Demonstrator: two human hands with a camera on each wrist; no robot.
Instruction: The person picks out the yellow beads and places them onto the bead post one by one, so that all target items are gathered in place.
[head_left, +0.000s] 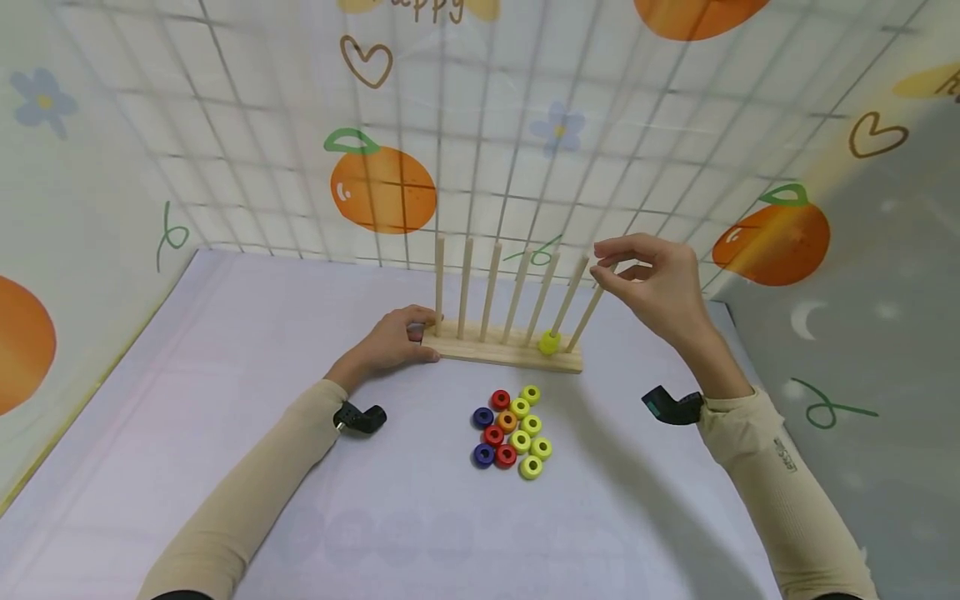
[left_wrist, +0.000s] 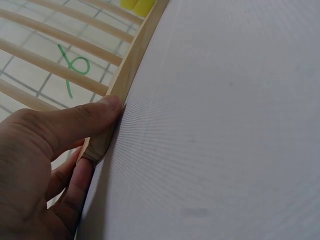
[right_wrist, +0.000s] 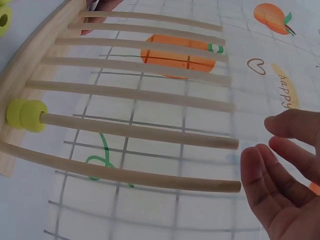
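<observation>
A wooden peg rack (head_left: 510, 354) with several upright pegs stands on the white surface. Two yellow beads (right_wrist: 26, 114) sit at the foot of its second peg from the right. My left hand (head_left: 393, 340) grips the left end of the base; in the left wrist view the thumb (left_wrist: 82, 120) lies along one edge, with fingers around the end. Beside the tops of the rightmost pegs, my right hand (head_left: 648, 279) is raised with bent fingers. The right wrist view shows a gap between its thumb and fingers, nothing held there.
In front of the rack lie loose beads: yellow ones (head_left: 531, 425), red ones (head_left: 506, 456), blue ones (head_left: 483, 455) and an orange one (head_left: 507, 421). Behind the rack rises a wire grid covered by a printed sheet (head_left: 465, 125).
</observation>
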